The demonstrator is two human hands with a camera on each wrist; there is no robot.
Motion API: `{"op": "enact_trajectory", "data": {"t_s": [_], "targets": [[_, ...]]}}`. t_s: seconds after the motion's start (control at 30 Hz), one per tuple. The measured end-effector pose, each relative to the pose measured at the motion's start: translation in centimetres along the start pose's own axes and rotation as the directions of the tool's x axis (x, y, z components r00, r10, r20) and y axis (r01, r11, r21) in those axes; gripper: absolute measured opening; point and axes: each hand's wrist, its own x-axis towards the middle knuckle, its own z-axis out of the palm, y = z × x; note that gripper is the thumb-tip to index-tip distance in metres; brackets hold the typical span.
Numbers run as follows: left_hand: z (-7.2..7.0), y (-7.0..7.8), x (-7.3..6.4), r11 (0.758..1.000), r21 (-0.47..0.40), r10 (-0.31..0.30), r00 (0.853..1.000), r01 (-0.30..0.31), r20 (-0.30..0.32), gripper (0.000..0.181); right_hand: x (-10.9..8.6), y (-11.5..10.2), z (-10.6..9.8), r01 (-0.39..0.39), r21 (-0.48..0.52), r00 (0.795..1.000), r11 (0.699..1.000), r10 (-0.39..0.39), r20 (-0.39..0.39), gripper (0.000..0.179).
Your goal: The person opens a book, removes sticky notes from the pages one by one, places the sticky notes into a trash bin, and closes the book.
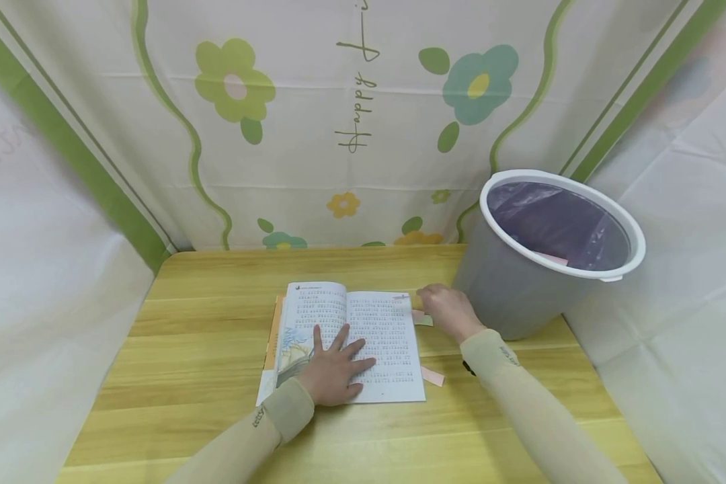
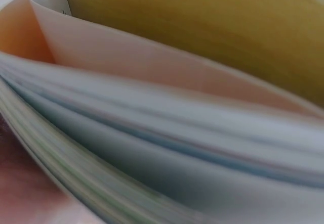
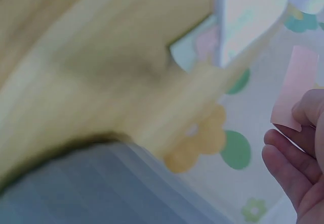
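Note:
An open book with printed pages lies on the wooden table. Across its lower middle, my left hand rests with fingers spread, over the fold and part of a picture. The left wrist view shows blurred page edges close up. Just off the book's upper right corner is my right hand. In the right wrist view this hand pinches a pink paper strip between thumb and fingers. Beside the page's right edge, a pink and green tab and a lower pink tab stick out.
A grey bin with a white rim and dark liner stands at the table's back right, close to my right hand. Inside it shows a bit of pink paper. Flower-patterned cloth hangs behind the table.

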Motion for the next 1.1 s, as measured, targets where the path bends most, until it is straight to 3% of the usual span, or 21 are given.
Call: {"op": "enact_trajectory", "data": {"t_s": [0.1, 0.27, 0.63, 0.77, 0.97, 1.1], "targets": [[-0.1, 0.1, 0.0, 1.0, 0.004, -0.005, 1.0, 0.005, 0.009, 0.051, 0.0, 0.0, -1.2, 0.025, -0.01, 0.996, 1.0, -0.026, -0.085, 0.03], [-0.1, 0.1, 0.0, 1.0, 0.012, -0.006, 1.0, 0.006, 0.011, 0.051, 0.2, -0.2, -3.3, 0.09, -0.055, 0.972, 0.994, -0.1, -0.211, 0.027], [0.6, -0.2, 0.0, 1.0, 0.007, 0.002, 1.0, -0.002, -0.013, 0.052, 0.8, -1.0, -8.3, 0.182, -0.1, 0.914, 0.978, -0.206, -0.351, 0.029], [0.9, -0.2, 0.0, 1.0, 0.004, 0.005, 0.999, -0.005, -0.032, 0.052, 1.0, -1.1, -9.9, 0.193, -0.107, 0.891, 0.975, -0.22, -0.398, 0.028], [0.7, -0.1, -0.1, 1.0, 0.0, -0.003, 1.0, 0.003, -0.017, 0.052, 1.0, -1.2, -12.7, 0.178, -0.086, 0.876, 0.98, -0.198, -0.441, 0.029], [0.3, 0.0, -0.2, 1.0, 0.003, 0.007, 1.0, -0.007, -0.021, 0.052, 1.0, -1.0, -14.4, 0.179, -0.111, 0.846, 0.978, -0.211, -0.49, 0.03]]}}
